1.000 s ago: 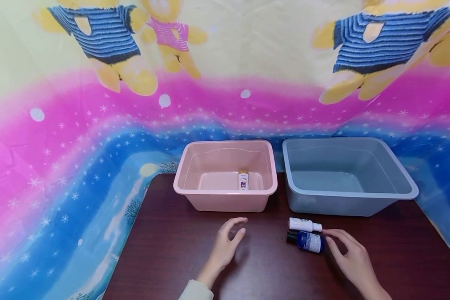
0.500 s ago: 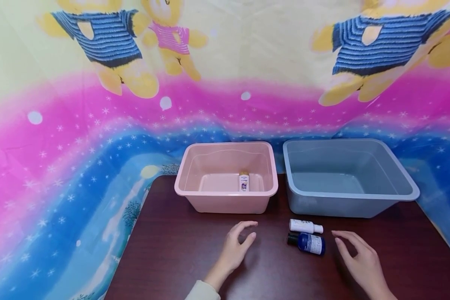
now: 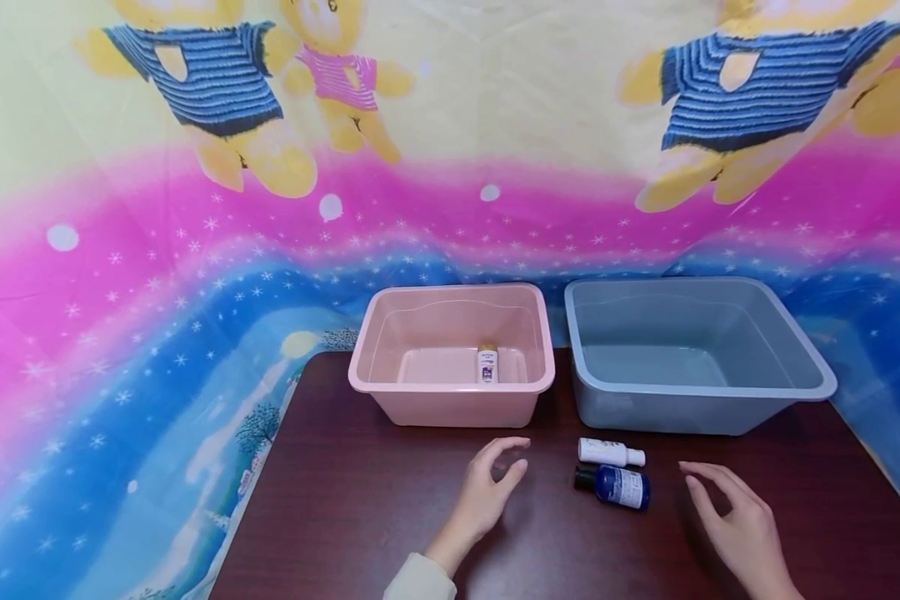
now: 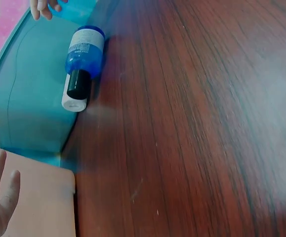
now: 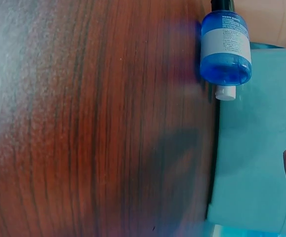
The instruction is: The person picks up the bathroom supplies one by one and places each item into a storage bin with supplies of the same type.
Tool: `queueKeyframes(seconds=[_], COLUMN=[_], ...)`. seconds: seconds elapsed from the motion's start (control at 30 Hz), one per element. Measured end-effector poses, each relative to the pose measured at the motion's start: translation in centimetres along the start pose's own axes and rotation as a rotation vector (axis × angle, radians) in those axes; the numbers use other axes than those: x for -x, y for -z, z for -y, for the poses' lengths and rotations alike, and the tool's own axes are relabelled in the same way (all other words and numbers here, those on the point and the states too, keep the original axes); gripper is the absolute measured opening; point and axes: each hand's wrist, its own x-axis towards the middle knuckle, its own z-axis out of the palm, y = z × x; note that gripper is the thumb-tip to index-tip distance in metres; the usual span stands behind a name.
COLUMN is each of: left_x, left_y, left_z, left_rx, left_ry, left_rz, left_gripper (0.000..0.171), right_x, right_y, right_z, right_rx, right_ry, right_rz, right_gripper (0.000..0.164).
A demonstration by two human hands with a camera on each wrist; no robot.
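Two small bottles lie side by side on the dark wood table: a white bottle (image 3: pixel 604 452) with a white cap, and in front of it a blue bottle (image 3: pixel 621 487) with a black cap and a pale label. My left hand (image 3: pixel 487 487) hovers to their left, fingers loosely bent and holding nothing. To their right, my right hand (image 3: pixel 738 517) is likewise relaxed, with nothing in it. Both bottles show between the hands in the left wrist view, where the blue bottle (image 4: pixel 85 54) partly covers the white one. Inside the pink bin lies another small white bottle (image 3: pixel 487 365) with a gold cap.
The pink bin (image 3: pixel 450 408) stands at the back of the table (image 3: pixel 330 500), left of a larger grey-blue bin (image 3: pixel 660 412). A printed cloth (image 3: pixel 420 208) with bears hangs behind both bins and down the table's left side.
My right hand has drawn back to the right, away from the bottles. The left hand has shifted right, nearer to them. Both bottles on the table stay where they were.
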Motion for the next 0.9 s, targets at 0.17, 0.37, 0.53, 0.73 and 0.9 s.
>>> queueKeyframes(seconds=[0.17, 0.37, 0.53, 0.73, 0.9], left_x=[-0.3, -0.6, -0.8, -1.3, -1.6], left_y=[-0.8, -1.2, -1.4, -2.0, -2.4], left_z=[-0.4, -0.9, -1.0, -0.7, -0.9], left_rx=[0.011, 0.020, 0.022, 0.038, 0.027], left_ry=[0.000, -0.018, 0.000, 0.025, 0.050], left_rz=[0.003, 0.017, 0.019, 0.021, 0.024], left_gripper=[0.028, 0.028, 0.028, 0.028, 0.028], right_x=[0.1, 0.2, 0.4, 0.5, 0.5], right_y=[0.2, 0.1, 0.0, -0.2, -0.4], right_z=[0.0, 0.0, -0.1, 0.0, 0.3], right_rx=[0.006, 0.015, 0.018, 0.053, 0.065], right_ry=[-0.008, -0.010, -0.016, -0.064, -0.083], right_rz=[-0.004, -0.008, -0.001, 0.031, 0.047], right_gripper=[0.030, 0.031, 0.031, 0.025, 0.023])
